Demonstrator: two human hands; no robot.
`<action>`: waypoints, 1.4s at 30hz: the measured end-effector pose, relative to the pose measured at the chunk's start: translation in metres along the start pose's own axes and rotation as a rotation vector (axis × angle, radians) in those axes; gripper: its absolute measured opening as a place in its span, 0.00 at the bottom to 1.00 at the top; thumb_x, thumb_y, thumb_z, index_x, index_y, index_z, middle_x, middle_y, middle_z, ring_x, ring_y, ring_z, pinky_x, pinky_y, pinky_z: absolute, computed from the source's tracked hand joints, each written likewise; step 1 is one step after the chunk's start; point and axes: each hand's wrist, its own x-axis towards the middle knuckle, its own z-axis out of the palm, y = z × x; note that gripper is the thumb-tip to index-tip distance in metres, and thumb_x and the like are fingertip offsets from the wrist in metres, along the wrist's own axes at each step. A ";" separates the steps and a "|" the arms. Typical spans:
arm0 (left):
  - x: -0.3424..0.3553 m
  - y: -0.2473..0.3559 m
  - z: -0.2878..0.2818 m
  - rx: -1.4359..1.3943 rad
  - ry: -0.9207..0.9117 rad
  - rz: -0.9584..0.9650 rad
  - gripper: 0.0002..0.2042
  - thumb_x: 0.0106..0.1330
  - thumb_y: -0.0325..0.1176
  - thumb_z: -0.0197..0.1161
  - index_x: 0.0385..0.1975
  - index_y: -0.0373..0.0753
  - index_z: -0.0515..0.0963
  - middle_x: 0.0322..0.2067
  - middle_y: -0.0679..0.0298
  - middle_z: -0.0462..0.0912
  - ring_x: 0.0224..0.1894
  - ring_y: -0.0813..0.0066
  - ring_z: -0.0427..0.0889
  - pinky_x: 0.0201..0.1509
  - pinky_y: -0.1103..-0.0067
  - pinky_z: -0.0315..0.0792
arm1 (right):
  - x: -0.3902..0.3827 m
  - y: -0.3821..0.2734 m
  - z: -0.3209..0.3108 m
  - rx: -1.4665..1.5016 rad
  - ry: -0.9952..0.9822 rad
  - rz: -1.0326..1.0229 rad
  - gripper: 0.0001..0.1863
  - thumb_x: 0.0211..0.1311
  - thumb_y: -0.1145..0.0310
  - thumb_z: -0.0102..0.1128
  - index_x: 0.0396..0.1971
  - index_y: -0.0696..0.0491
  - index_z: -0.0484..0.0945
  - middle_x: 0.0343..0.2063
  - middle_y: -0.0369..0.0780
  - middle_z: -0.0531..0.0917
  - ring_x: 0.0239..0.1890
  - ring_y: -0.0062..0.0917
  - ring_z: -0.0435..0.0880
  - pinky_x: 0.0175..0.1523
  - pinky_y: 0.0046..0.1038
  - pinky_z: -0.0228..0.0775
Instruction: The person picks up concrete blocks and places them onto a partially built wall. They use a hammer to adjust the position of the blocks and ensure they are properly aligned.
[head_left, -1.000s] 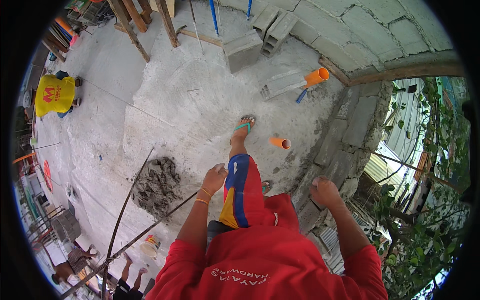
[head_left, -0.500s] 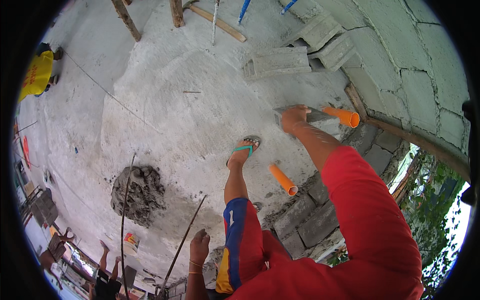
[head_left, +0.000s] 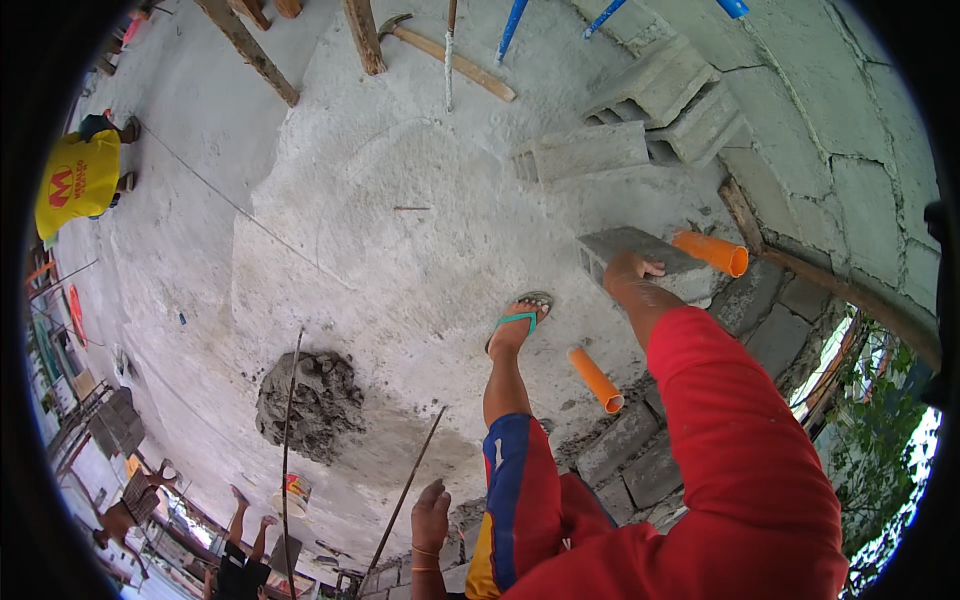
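Observation:
A grey concrete hollow block (head_left: pixel 620 243) lies on the rough floor, right of centre. My right hand (head_left: pixel 630 272) grips its near edge, with the arm stretched out in a red sleeve; some fingers are hidden against the block. Right beside the block an orange pipe stub (head_left: pixel 708 252) sticks out toward the wall. A second orange pipe stub (head_left: pixel 594 380) stands nearer me, by my sandalled foot (head_left: pixel 517 322). Low in the view, my left hand (head_left: pixel 430 518) hangs beside my leg, its fingers loose and nothing seen in them.
More hollow blocks (head_left: pixel 590 150) are stacked by the block wall (head_left: pixel 790 130). Wet mortar (head_left: pixel 308 405) is heaped at left, with thin rods (head_left: pixel 405 490) rising near it. A pickaxe (head_left: pixel 455 62) and wooden posts (head_left: pixel 250 50) are at the far side. Other people (head_left: pixel 130 505) are at lower left.
My view has shifted, so the scene sits lower and further right. My right hand has slid from the block's top toward its near edge; the block seems to stay in place.

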 end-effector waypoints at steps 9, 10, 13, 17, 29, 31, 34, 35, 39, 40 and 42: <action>0.015 0.035 -0.010 0.297 -0.078 0.129 0.22 0.72 0.35 0.61 0.62 0.30 0.77 0.54 0.47 0.86 0.58 0.57 0.85 0.63 0.69 0.76 | 0.007 0.120 0.111 0.493 0.218 0.011 0.24 0.62 0.68 0.66 0.56 0.63 0.82 0.59 0.63 0.79 0.58 0.61 0.82 0.57 0.58 0.80; 0.020 0.044 -0.008 0.301 -0.080 0.214 0.22 0.72 0.35 0.62 0.61 0.29 0.77 0.52 0.46 0.87 0.56 0.57 0.87 0.59 0.69 0.78 | 0.005 0.143 0.125 0.525 0.251 -0.095 0.23 0.62 0.67 0.66 0.55 0.62 0.83 0.58 0.61 0.81 0.58 0.57 0.83 0.57 0.55 0.81; 0.050 0.084 0.008 0.441 -0.158 0.359 0.23 0.70 0.36 0.66 0.61 0.31 0.77 0.52 0.45 0.87 0.54 0.55 0.88 0.57 0.69 0.80 | -0.022 0.200 0.172 0.649 0.307 -0.289 0.18 0.60 0.67 0.67 0.49 0.59 0.86 0.51 0.55 0.86 0.54 0.48 0.87 0.55 0.46 0.82; 0.108 0.190 0.084 0.512 -0.157 0.483 0.27 0.68 0.40 0.69 0.63 0.31 0.75 0.57 0.43 0.83 0.54 0.51 0.87 0.56 0.65 0.81 | -0.108 0.223 0.232 0.836 0.331 -0.334 0.15 0.56 0.70 0.66 0.42 0.60 0.87 0.42 0.52 0.88 0.47 0.47 0.89 0.52 0.44 0.84; 0.024 0.353 0.357 1.109 -0.853 0.771 0.17 0.59 0.31 0.71 0.48 0.34 0.84 0.43 0.59 0.91 0.46 0.71 0.88 0.53 0.73 0.79 | -0.417 0.260 0.468 1.376 0.134 -0.352 0.13 0.51 0.70 0.64 0.36 0.60 0.87 0.33 0.51 0.89 0.40 0.46 0.91 0.46 0.43 0.83; -0.006 0.322 0.367 1.273 -0.941 0.866 0.17 0.58 0.29 0.73 0.47 0.32 0.84 0.41 0.56 0.91 0.45 0.69 0.88 0.52 0.72 0.79 | -0.453 0.251 0.510 1.485 0.061 -0.329 0.12 0.50 0.70 0.64 0.34 0.58 0.88 0.33 0.50 0.89 0.39 0.46 0.91 0.46 0.42 0.83; -0.059 0.272 0.379 1.250 -1.050 0.826 0.22 0.56 0.35 0.74 0.48 0.29 0.82 0.48 0.41 0.87 0.55 0.42 0.83 0.60 0.64 0.76 | -0.493 0.232 0.579 1.583 -0.054 -0.309 0.11 0.50 0.71 0.64 0.34 0.58 0.88 0.34 0.50 0.89 0.41 0.47 0.90 0.46 0.43 0.83; -0.080 0.257 0.382 1.131 -1.107 0.891 0.21 0.56 0.34 0.73 0.48 0.29 0.83 0.48 0.41 0.86 0.54 0.41 0.83 0.60 0.64 0.76 | -0.506 0.225 0.606 1.601 -0.090 -0.309 0.11 0.50 0.72 0.63 0.34 0.58 0.88 0.34 0.50 0.89 0.41 0.47 0.90 0.46 0.44 0.83; -0.161 0.222 0.406 1.425 -1.134 1.133 0.18 0.56 0.34 0.72 0.45 0.32 0.84 0.43 0.42 0.87 0.49 0.40 0.85 0.55 0.61 0.77 | -0.556 0.181 0.706 1.765 -0.134 -0.223 0.12 0.50 0.73 0.64 0.36 0.58 0.87 0.35 0.51 0.89 0.42 0.47 0.90 0.47 0.45 0.83; -0.186 0.218 0.417 1.445 -1.129 1.096 0.18 0.56 0.34 0.71 0.45 0.33 0.84 0.41 0.43 0.87 0.47 0.40 0.85 0.54 0.61 0.77 | -0.568 0.173 0.729 1.795 -0.085 -0.196 0.13 0.50 0.74 0.64 0.37 0.58 0.87 0.35 0.52 0.89 0.42 0.48 0.89 0.47 0.46 0.83; -0.240 0.211 0.436 1.419 -1.145 1.110 0.16 0.54 0.35 0.72 0.39 0.30 0.83 0.32 0.44 0.87 0.38 0.40 0.86 0.46 0.60 0.79 | -0.593 0.160 0.776 1.828 -0.029 -0.153 0.13 0.50 0.74 0.64 0.38 0.58 0.86 0.34 0.52 0.88 0.42 0.49 0.89 0.47 0.47 0.82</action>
